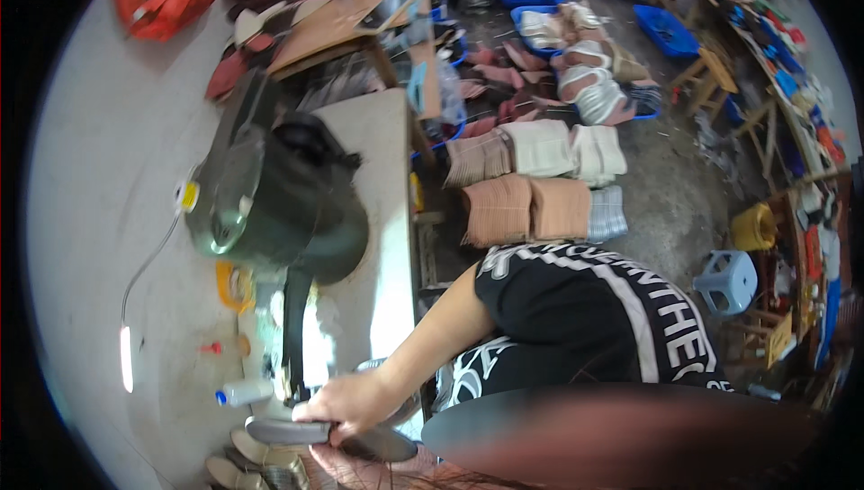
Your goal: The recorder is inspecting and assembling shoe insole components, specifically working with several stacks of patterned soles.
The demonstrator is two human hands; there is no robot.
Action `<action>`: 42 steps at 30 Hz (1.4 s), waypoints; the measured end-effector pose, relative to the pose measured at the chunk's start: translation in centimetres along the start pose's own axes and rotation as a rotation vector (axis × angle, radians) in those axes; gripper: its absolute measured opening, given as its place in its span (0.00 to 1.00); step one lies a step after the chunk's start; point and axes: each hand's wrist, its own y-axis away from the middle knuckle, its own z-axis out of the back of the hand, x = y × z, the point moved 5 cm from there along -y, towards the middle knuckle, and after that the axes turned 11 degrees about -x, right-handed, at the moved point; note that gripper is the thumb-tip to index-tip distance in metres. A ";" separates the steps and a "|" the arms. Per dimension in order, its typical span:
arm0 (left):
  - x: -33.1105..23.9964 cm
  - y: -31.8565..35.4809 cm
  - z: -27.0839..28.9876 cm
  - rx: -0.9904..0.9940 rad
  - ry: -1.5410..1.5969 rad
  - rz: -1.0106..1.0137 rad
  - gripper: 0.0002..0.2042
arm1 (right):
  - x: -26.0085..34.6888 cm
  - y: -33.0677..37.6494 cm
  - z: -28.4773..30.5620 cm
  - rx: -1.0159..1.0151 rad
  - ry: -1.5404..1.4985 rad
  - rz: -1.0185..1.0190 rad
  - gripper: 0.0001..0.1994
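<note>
Near the bottom of the view, a dark grey shoe [281,431] with a rounded toe is held at the end of a sewing machine [286,184]. My right hand [349,404] comes in from a black short sleeve and closes over the upper side of the shoe. Below it, my left hand [360,470] grips the shoe from underneath, partly cut off by the lower edge. The machine's narrow dark arm [297,332] reaches down to just above my right fingers. Where exactly the shoe touches the machine is hidden.
Finished-looking shoes [252,463] stand beside my hands. A white bottle [243,392] with a blue cap lies close by. Stacks of folded pieces [531,206] and blue baskets [664,29] cover the floor behind. A light blue stool [727,281] stands at right.
</note>
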 end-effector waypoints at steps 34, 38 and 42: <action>-1.6 5.4 10.0 -0.407 -0.406 -0.174 0.15 | -4.0 3.2 -3.0 0.448 0.045 -0.274 0.46; -0.9 5.8 11.5 -0.503 -0.487 -0.250 0.18 | -3.5 6.0 -6.1 0.732 0.014 -0.244 0.37; 0.1 5.5 12.1 -0.495 -0.377 -0.161 0.22 | -5.6 5.7 -6.2 0.565 -0.060 -0.286 0.31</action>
